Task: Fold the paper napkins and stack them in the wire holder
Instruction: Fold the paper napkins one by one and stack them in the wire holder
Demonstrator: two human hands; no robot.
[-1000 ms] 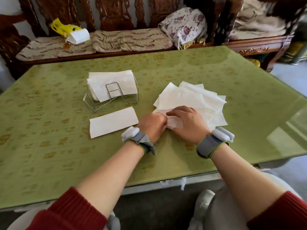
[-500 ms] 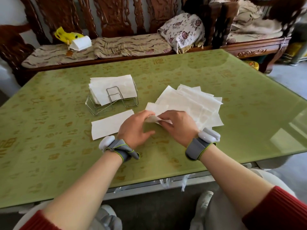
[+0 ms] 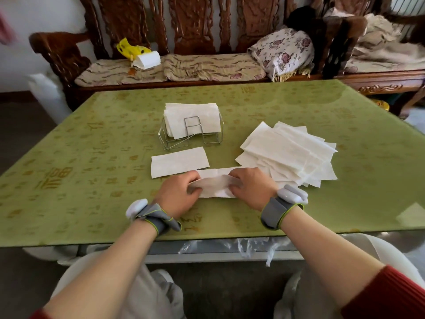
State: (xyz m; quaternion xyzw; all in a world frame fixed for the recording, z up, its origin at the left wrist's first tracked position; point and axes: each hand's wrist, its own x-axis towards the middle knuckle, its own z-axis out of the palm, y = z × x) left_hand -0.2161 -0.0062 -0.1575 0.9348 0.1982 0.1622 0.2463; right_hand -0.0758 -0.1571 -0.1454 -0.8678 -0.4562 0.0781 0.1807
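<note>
A single white paper napkin (image 3: 215, 184) lies in front of me on the green table (image 3: 80, 180), partly folded over. My left hand (image 3: 178, 194) grips its left end and my right hand (image 3: 249, 189) grips its right end. Beyond my left hand, one folded napkin (image 3: 179, 164) lies flat. Behind that stands the wire holder (image 3: 190, 134) with several folded napkins (image 3: 193, 118) upright in it. A loose pile of unfolded napkins (image 3: 289, 153) spreads to the right of my hands.
A carved wooden bench (image 3: 195, 31) with cushions runs behind the table; a yellow bag (image 3: 128, 49) and a white tissue pack (image 3: 147, 59) rest on it. The table's near edge (image 3: 207, 240) is just past my wrists.
Both hands pulled one napkin off the pile toward me and leftward. They have spread apart along it, and it now lies stretched between them.
</note>
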